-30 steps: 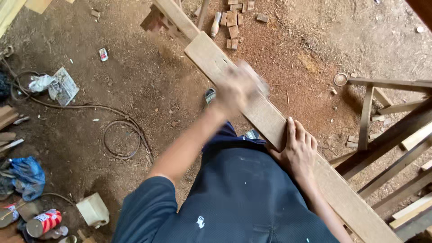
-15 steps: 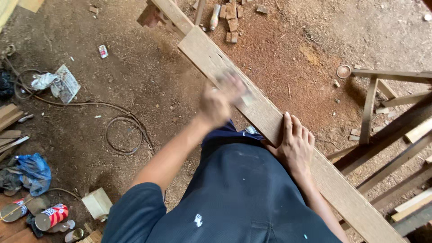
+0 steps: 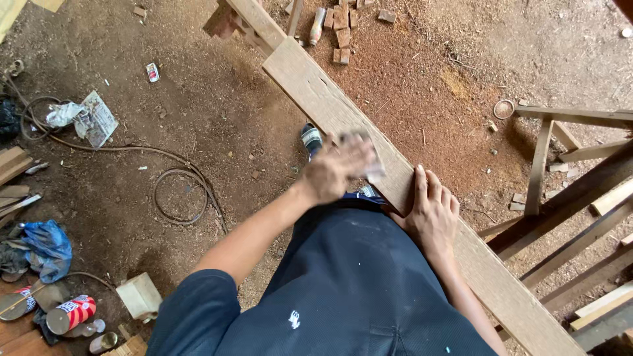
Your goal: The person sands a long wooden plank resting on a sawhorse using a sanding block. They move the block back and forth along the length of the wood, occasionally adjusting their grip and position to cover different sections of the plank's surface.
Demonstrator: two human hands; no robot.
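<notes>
A long wooden plank runs diagonally across the dirt floor. The left hand, blurred, grips a small grey sanding pad on the plank's face, while the right hand lies flat, fingers spread, pressing the plank just beside it

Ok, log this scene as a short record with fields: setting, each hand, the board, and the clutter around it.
setting: dirt floor with sawdust, seen from above
left hand: blurred, on the plank, pressing a small pale sheet, probably sandpaper
right hand: flat on the plank, fingers spread
plank: long, bare wood, running diagonally from top centre to bottom right
left side: cable looped on the ground, blue cloth, red can
top: small wood blocks
right side: wooden frame
</notes>
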